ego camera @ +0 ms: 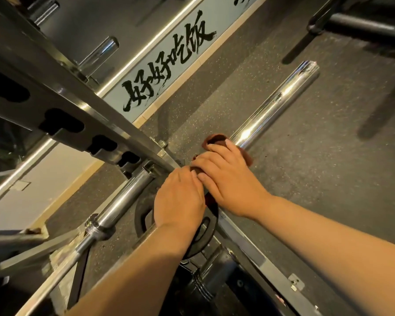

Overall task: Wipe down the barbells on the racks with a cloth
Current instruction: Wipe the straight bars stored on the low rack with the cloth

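my right hand (228, 179) lies over the reddish-brown cloth (216, 139), fingers spread and curled down round it, clasping it against the barbell (281, 99). the cloth bunches out past my fingertips on the far side and shows again at the edge of my palm. my left hand (180, 198) sits right beside it, touching it, knuckles up and fingers bent over the bar in a grasp; a strip of cloth shows between the two hands, but i cannot tell whether any of it lies under my left fingers.

the barbell runs on a slant, its shiny sleeve reaching up and to the right away from my hands and its thinner shaft (121, 195) going down to the left. it rests across the rack (62, 103), a grey steel beam with dark cut-out slots along it. a dark weight plate (143, 216) sits below my left wrist, partly hidden by it. the floor (306, 174) is dark speckled rubber. beyond the rack a pale banner (169, 62) carries black brush-written characters.
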The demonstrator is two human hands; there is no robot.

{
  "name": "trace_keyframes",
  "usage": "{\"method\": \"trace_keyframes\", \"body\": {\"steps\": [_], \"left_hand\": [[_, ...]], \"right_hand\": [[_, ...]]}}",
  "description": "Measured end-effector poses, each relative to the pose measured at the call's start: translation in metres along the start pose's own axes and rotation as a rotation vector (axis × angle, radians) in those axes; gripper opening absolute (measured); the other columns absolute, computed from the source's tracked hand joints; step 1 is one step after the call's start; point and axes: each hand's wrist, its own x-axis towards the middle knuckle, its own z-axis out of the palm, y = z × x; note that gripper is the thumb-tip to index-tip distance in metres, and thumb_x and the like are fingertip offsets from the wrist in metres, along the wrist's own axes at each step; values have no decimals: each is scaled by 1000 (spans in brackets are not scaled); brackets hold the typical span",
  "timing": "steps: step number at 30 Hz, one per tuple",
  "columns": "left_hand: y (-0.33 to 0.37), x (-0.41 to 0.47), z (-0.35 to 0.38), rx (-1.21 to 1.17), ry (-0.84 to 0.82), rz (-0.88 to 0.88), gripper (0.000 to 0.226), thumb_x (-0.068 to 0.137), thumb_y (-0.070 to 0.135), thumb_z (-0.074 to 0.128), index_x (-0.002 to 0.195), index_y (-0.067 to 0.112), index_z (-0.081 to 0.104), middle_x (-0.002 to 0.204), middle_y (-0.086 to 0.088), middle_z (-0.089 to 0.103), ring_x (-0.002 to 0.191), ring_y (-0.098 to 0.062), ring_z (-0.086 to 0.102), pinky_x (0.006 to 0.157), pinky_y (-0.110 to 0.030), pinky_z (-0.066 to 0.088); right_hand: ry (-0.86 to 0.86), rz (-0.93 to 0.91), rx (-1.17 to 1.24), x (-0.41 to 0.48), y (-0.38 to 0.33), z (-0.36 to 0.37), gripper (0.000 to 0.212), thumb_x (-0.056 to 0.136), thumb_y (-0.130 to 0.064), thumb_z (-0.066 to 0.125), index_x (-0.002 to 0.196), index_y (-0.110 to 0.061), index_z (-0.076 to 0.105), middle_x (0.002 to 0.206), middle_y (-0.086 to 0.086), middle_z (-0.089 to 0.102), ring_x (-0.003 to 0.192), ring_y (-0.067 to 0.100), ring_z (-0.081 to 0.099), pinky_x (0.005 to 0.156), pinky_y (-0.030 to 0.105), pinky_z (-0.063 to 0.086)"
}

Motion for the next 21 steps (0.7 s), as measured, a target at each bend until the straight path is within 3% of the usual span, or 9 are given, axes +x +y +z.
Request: {"method": "trace_keyframes", "body": {"steps": [3,7,9,11,14,17,21], "left_hand": [[-2,0,1,14,13,5,41,105,38,20,109,23,58,103,3,62,91,-17,57,70,-34,40],[-4,0,3,-9,17,-3,36,106,36,23,104,22,56,99,6,58,82,-12,43,69,-29,30],[-5,0,3,-11,27,9,37,106,36,22,104,22,56,97,7,56,82,-11,41,69,-29,29],[-4,1,3,8,33,20,39,105,37,20,105,22,57,95,9,53,82,-10,41,69,-29,28],[0,1,1,23,23,16,41,104,39,18,106,24,56,96,8,56,81,-11,45,68,-29,31],[-3,-1,2,23,8,2,44,104,42,17,113,27,57,102,7,60,85,-11,51,70,-29,34],[-1,-2,0,10,-18,5,50,104,42,16,130,25,56,119,6,62,103,-15,59,77,-28,40]], "right_hand": [[-79,-119,-141,5,36,-21,44,107,-43,40,139,-19,56,137,1,59,138,24,45,126,45,18],[155,163,-142,11,76,-40,37,106,-33,43,134,-11,54,135,8,55,138,30,42,124,54,18],[264,339,-72,12,63,-27,36,106,-26,43,135,-8,53,139,9,51,144,32,33,125,57,9],[290,391,26,12,42,-12,34,106,-23,44,135,-7,53,139,9,50,146,32,28,125,59,3],[174,161,26,-1,41,-11,40,106,-31,42,138,-10,53,140,7,51,147,31,30,126,57,4],[-17,-35,-158,4,88,-44,45,107,-39,36,141,-14,52,141,4,52,143,28,38,127,48,13],[182,317,-96,28,141,-79,41,106,-34,39,135,-7,52,138,11,52,141,34,37,123,55,19]]}}
